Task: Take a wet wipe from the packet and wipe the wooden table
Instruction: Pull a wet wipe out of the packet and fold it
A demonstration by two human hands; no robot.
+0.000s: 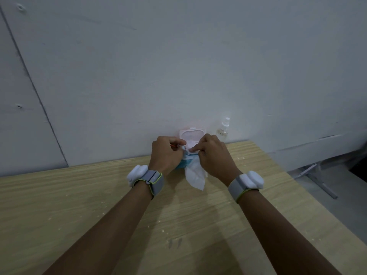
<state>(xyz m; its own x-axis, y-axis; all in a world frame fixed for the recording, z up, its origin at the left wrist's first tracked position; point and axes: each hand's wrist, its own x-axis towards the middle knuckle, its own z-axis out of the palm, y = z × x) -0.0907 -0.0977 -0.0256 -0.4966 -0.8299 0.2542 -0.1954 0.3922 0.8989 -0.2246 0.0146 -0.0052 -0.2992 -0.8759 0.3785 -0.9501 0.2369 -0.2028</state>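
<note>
A wet wipe packet (183,162), blue with a pink flip lid (191,135) standing open, rests near the far edge of the wooden table (99,195). My left hand (165,153) grips the packet's left side. A white wet wipe (195,175) hangs down from under my right hand (213,155), which holds it while the index finger presses at the packet's opening. Both hands hide most of the packet. Each wrist wears a grey band with a white device.
A small clear spray bottle (224,130) stands just right of the packet against the grey wall. Pale crumbs and two dark smudges (174,243) mark the tabletop. The table's right edge drops to a floor with a metal frame (317,179).
</note>
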